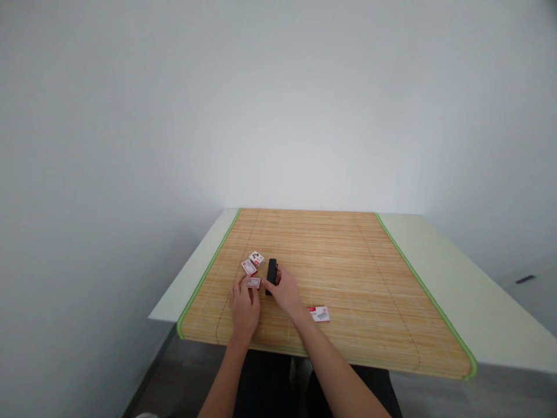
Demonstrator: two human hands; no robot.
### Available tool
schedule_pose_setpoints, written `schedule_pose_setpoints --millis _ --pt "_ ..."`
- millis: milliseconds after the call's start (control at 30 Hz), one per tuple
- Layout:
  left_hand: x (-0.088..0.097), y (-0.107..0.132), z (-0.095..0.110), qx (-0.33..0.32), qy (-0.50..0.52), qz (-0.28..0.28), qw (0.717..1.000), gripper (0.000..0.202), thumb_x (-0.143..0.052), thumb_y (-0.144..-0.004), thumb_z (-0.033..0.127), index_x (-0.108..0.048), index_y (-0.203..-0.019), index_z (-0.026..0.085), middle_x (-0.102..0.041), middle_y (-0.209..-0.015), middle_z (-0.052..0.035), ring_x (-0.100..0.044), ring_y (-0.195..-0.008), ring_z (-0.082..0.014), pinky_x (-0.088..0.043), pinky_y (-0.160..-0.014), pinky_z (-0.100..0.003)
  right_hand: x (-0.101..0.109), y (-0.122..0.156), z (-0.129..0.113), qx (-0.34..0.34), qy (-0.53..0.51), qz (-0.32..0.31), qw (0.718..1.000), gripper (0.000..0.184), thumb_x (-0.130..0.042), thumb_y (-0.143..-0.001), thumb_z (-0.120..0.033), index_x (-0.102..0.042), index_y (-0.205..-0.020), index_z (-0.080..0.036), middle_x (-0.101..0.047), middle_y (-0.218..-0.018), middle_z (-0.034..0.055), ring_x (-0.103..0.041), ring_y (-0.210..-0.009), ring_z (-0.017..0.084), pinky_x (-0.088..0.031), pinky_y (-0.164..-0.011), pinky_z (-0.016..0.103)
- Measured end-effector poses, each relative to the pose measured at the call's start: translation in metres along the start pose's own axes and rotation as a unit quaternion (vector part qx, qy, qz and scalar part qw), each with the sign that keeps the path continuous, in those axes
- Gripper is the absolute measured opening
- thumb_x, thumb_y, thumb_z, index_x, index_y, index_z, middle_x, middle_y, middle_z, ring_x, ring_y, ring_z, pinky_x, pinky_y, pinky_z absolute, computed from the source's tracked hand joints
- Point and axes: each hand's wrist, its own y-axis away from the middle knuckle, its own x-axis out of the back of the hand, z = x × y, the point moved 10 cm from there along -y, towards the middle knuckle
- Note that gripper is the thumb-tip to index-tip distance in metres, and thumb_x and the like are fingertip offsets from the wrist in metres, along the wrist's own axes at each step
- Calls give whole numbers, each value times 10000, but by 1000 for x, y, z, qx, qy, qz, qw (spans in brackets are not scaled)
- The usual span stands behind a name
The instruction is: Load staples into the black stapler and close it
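Note:
My left hand [244, 306] rests on the bamboo mat [348, 278] with its fingertips pinching a small red-and-white box [253, 283]. My right hand [285, 288] is wrapped round the near end of a black stapler [271, 270] that lies on the mat. Two more small red-and-white boxes lie just beyond the hands: one flat [248, 267], one tilted [256, 258]. A flat red-and-white box [319, 314] lies to the right of my right forearm.
The mat has a green border and covers a pale table [452, 273] that stands against a white wall. The table's near edge runs just below my wrists. A dark small object [525, 279] lies on the floor at far right.

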Motion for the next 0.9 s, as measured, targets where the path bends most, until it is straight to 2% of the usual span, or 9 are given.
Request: schedule_pose_setpoints --millis 100,200,267,367,433,567,667,767,900 --pt "6 2 2 8 7 6 1000 383 -419 -1004 256 -534 -1368 229 -530 -1389 -130 -479 -1334 -304 -382 -1159 -512 -12 -6 -3 -5 -7 5 1000 451 -754 -841 -468 -630 -1208 -235 -692 -936 47 -643 -818 240 -523 -711 361" --pt "13 10 3 25 27 13 999 291 -402 -1009 264 -596 -1224 241 -575 -1280 -127 -522 -1263 -297 -416 -1122 -492 -19 -11 -2 -5 -10 8 1000 427 -748 -841 -468 -634 -1182 -237 -690 -932 46 -640 -818 238 -514 -715 356" --pt "8 23 12 11 51 -19 998 234 -403 -1005 263 -617 -1101 264 -611 -1182 -113 -561 -1186 -287 -453 -1071 -466 -22 -14 0 -3 -10 7 1000 459 -761 -830 -459 -628 -1205 -229 -693 -938 50 -644 -837 245 -510 -723 357" --pt "-16 54 45 -58 74 -129 987 182 -457 -972 253 -631 -1006 295 -645 -1096 -96 -590 -1098 -283 -483 -997 -450 -22 -19 4 5 -9 -2 1000 517 -786 -812 -443 -618 -1243 -211 -704 -937 53 -653 -846 249 -509 -716 350" --pt "-30 73 68 -87 72 -184 976 160 -531 -941 274 -648 -1046 305 -653 -1143 -103 -582 -1111 -302 -472 -996 -475 -20 -23 5 12 -8 -10 1000 529 -799 -804 -425 -622 -1248 -201 -713 -929 50 -659 -835 242 -509 -707 339" --pt "-48 89 106 -93 70 -232 966 397 -687 -853 276 -633 -1245 302 -627 -1300 -99 -527 -1219 -337 -439 -1027 -510 -10 -33 9 19 -6 -20 1000 572 -831 -769 -389 -624 -1261 -183 -726 -919 42 -671 -824 227 -506 -691 308" --pt "-54 89 124 -106 72 -232 964 337 -654 -884 231 -648 -1215 291 -653 -1258 -62 -545 -1180 -301 -444 -988 -462 2 -39 16 16 0 -15 1000 594 -842 -751 -340 -619 -1274 -169 -732 -921 45 -678 -825 217 -501 -697 292" --pt "-50 82 120 -107 48 -204 972 223 -649 -914 287 -663 -1136 274 -680 -1155 -48 -577 -1089 -276 -439 -940 -424 20 -44 28 10 4 -7 1000 575 -827 -767 -298 -611 -1287 -180 -741 -940 46 -686 -834 205 -502 -707 280" --pt "-30 54 85 -83 -17 -144 986 167 -666 -898 327 -661 -1049 255 -681 -1056 -48 -589 -1047 -272 -417 -932 -405 50 -49 53 -8 11 8 1000 551 -808 -791 -317 -610 -1284 -173 -740 -921 44 -684 -790 191 -490 -673 269"
